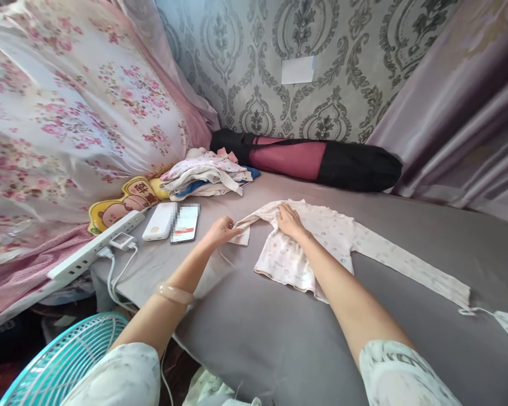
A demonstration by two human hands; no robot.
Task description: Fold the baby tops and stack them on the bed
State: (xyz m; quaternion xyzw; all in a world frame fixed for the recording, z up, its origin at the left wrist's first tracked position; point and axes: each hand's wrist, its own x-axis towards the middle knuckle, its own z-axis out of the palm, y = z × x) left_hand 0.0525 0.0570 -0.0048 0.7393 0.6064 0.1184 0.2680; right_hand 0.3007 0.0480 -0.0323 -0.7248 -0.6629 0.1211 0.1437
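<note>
A small white baby shirt (322,239) with a faint print lies spread on the grey bed sheet (279,338). One long sleeve (410,265) stretches out to the right. My left hand (222,230) pinches the end of the other sleeve, which is folded in toward the shirt's left side. My right hand (290,220) lies flat on the shirt near its collar, fingers together, pressing it down. A pale bangle (174,293) sits on my left forearm.
A pile of folded small clothes (207,176) sits at the back left. A phone (185,223), a white power bank (158,221) and a power strip (95,245) lie at the left edge. A black and pink rolled bag (322,160) lines the wall. A teal fan (63,361) stands below.
</note>
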